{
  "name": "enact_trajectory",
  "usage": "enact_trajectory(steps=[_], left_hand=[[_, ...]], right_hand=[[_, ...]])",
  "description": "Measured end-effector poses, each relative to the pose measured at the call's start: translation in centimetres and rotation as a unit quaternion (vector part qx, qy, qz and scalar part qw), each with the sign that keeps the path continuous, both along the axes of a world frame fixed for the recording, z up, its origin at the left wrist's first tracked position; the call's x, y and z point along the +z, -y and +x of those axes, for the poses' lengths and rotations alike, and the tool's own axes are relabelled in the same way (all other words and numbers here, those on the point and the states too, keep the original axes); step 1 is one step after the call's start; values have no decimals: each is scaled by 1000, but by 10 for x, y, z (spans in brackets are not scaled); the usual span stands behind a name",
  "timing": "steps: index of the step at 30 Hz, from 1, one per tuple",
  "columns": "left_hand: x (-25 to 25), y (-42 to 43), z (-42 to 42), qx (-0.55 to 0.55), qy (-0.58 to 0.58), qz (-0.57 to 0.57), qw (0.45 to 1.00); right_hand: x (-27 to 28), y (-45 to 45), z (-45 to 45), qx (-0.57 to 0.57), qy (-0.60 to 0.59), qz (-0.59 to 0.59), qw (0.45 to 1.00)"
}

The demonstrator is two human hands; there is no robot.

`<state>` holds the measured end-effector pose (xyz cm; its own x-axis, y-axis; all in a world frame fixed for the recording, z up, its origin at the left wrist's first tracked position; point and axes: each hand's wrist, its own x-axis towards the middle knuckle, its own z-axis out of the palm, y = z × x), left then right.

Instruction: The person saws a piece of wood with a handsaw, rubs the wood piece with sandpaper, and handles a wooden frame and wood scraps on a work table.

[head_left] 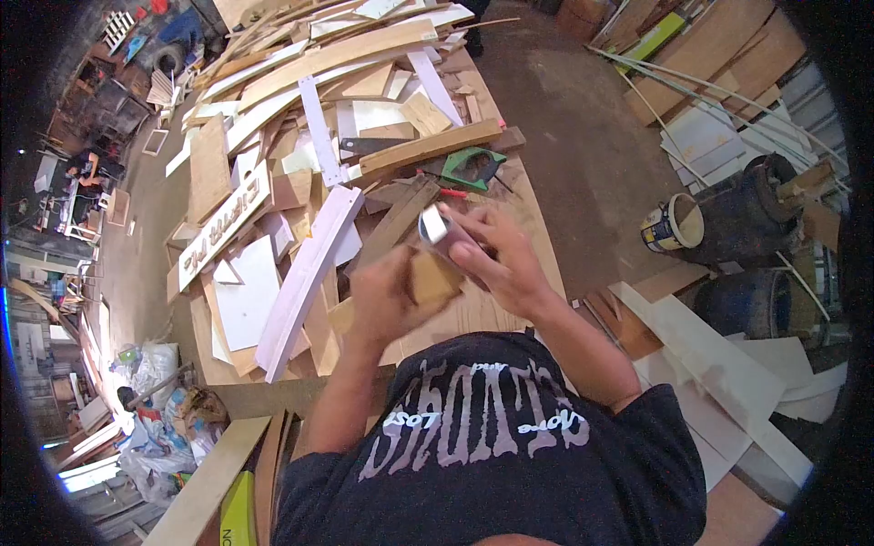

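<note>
Wood piece (435,280) is gripped in L hand (381,287), white-ended block (434,224) in R hand (501,259); hand-sanding prob. being done, so firm support is needed next.

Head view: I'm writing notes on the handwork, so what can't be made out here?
In the head view:
Left hand: finger detail lost to blur.
Piece of wood: partly covered by the left hand, edges blurred.
White-ended object: the right hand covers part, so what it is can't be told.
Bucket: label print too small to read.
Background person: hands too small to make out.
</note>
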<state>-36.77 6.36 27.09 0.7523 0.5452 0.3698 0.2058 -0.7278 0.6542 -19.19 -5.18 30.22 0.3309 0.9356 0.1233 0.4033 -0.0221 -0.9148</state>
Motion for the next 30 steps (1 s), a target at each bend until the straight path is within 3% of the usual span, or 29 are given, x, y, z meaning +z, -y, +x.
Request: enact_trajectory(steps=[2,3,5,7,9,11,12,16,19,20,23,24,27,28,30], left_hand=[[-1,-8,-8,78,38,-129,988],[4,-10,-11,81,40,-128,988],[15,-10,-16,-2,61,1,998],[20,-8,-15,-14,69,-6,998],[21,-7,-15,-8,75,-17,997],[20,-9,-13,-18,75,-4,997],[20,-10,-11,-23,75,11,997],[16,5,-13,-34,1,-8,999],[9,9,-10,-28,24,100,994],[-1,1,-13,-4,-10,15,1000],[6,-9,-14,2,33,76,997],[13,-1,-15,9,-25,74,997],[13,5,-10,-1,5,96,995],[3,-7,-11,4,10,45,999],[8,-10,-13,12,2,51,999]], right_hand=[[-4,17,-1,-11,-58,12,998],[-5,22,1,-27,-118,24,992],[-3,25,7,-56,-215,-25,975],[-7,23,11,-99,-213,34,971],[-4,26,8,-103,-176,13,979],[12,26,0,-19,86,112,990],[16,25,-8,-11,126,137,982],[23,0,-14,-26,148,92,984],[15,-4,-13,-39,148,90,984],[11,5,-18,-5,165,116,979],[11,16,-35,-9,138,78,987],[9,5,-28,-41,124,62,990],[2,-11,-18,-71,192,128,970],[5,-9,-22,-70,193,134,969],[10,5,-38,-25,145,142,979]])
